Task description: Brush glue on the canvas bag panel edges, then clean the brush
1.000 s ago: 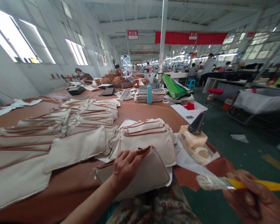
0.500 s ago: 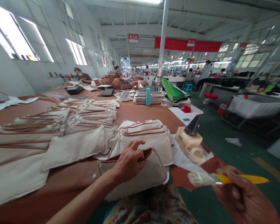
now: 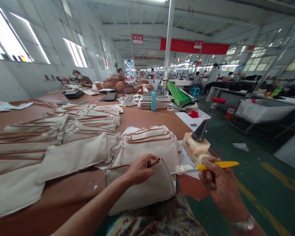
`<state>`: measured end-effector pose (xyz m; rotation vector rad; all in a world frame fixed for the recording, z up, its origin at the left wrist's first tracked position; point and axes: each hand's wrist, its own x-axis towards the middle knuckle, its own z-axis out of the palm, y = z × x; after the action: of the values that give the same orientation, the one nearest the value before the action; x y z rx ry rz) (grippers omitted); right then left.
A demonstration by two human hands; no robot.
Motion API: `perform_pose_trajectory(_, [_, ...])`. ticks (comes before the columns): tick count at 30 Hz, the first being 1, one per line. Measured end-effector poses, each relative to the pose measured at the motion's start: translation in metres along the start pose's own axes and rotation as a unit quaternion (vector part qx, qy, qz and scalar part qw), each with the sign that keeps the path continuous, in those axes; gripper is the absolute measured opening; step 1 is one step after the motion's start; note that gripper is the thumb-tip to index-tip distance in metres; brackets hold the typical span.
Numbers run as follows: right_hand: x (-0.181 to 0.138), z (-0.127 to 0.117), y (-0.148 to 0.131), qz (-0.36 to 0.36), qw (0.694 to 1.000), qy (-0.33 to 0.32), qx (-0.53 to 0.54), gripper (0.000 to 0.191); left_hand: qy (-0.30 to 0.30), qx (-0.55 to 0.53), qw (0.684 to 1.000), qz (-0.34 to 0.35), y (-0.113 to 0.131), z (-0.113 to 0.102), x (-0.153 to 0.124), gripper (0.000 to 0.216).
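Observation:
My left hand (image 3: 141,168) grips the brown-edged opening of a cream fabric pouch (image 3: 147,190) at the table's near edge, above my lap. Its thumb and fingers are closed on the rim. In my right hand (image 3: 220,185) is a brush (image 3: 204,166) with a yellow handle, its white-coated bristles pointing left, close to the pouch's right upper corner. Behind the pouch lies a stack of similar pouches (image 3: 149,147). A yellowish plastic container (image 3: 195,146) with a black cone on it stands just beyond the brush.
Rows of cream pouches (image 3: 73,154) cover the left of the brown table (image 3: 137,116). Farther back are a turquoise bottle (image 3: 153,101), stacked panels (image 3: 142,103) and a green bag (image 3: 179,93). A person (image 3: 82,78) sits at the far left, and a white cart (image 3: 263,109) stands at right.
My right hand has brought the brush leftward and up, closer to the pouch. The left hand's fingers have closed in on the pouch rim, which gapes less. The view has shifted slightly.

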<state>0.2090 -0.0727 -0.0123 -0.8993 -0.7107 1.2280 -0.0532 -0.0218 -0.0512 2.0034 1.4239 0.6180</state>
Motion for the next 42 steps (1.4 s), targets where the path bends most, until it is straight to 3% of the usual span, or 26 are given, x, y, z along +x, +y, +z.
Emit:
perform_pose_trajectory(3, [0.015,0.002,0.01,0.004,0.999,-0.034,-0.029,0.023,-0.004,-0.042,0.998,0.044,0.004,0.006,-0.004,0.025])
perform_pose_trajectory(5, [0.021,0.002,0.015,0.013,0.997,-0.053,-0.054,0.021,0.0,-0.081,0.994,0.069,0.003,0.011,-0.006,0.027])
perform_pose_trajectory(14, [0.034,0.012,0.024,0.041,0.984,-0.106,-0.138,0.024,0.003,-0.082,0.993,0.083,0.006,0.02,-0.013,0.021])
perform_pose_trajectory(20, [0.045,0.008,0.029,-0.014,0.985,-0.072,-0.156,0.024,-0.001,-0.092,0.99,0.105,0.013,0.018,-0.02,0.018])
perform_pose_trajectory(25, [0.032,0.009,0.026,0.005,0.981,-0.097,-0.165,0.025,-0.008,-0.085,0.991,0.107,0.012,0.02,-0.023,0.017])
perform_pose_trajectory(29, [0.027,0.006,0.029,-0.031,0.981,-0.065,-0.178,0.023,0.007,-0.038,0.992,0.123,0.01,0.025,-0.03,0.013])
perform_pose_trajectory(34, [0.031,-0.012,0.022,-0.037,0.986,-0.048,-0.154,0.021,0.058,0.014,0.979,0.195,0.007,0.04,-0.041,0.013])
perform_pose_trajectory(37, [0.026,-0.01,0.022,-0.011,0.987,-0.061,-0.148,0.021,0.104,0.054,0.957,0.264,0.011,0.047,-0.048,0.016])
perform_pose_trajectory(42, [0.007,0.001,0.022,0.042,0.97,-0.154,-0.185,0.02,0.113,0.121,0.928,0.333,0.016,0.047,-0.056,0.012])
